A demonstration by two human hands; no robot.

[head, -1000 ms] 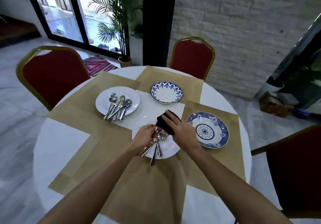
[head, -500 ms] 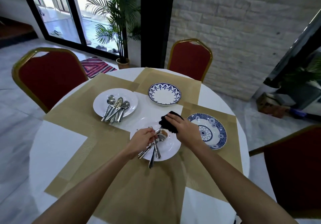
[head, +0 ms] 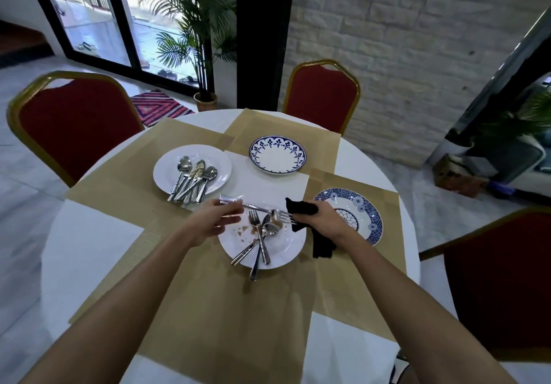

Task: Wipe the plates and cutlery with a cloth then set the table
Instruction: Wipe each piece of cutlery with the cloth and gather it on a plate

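Note:
My left hand (head: 213, 221) holds a fork (head: 258, 209) by its handle, lifted level over a soiled white plate (head: 287, 248). My right hand (head: 323, 219) grips a black cloth (head: 299, 207) right at the fork's tines. Another fork, a spoon and one more piece of cutlery (head: 258, 245) lie on that plate beside brown smears. A second white plate (head: 219, 160) at the left carries several pieces of cutlery (head: 192, 179). Two blue-patterned plates sit empty: one at the back (head: 277, 155), one at the right (head: 363, 213), partly behind my right hand.
The round white table (head: 86, 243) is covered with beige placemats (head: 214, 309). Red chairs with gold frames stand at the left (head: 74, 121), the back (head: 322, 97) and the right (head: 501, 282). A potted palm (head: 196, 40) stands by the glass door.
My left hand has lifted one fork off the soiled plate and raised it level. My right hand with the cloth has moved right to meet the tines.

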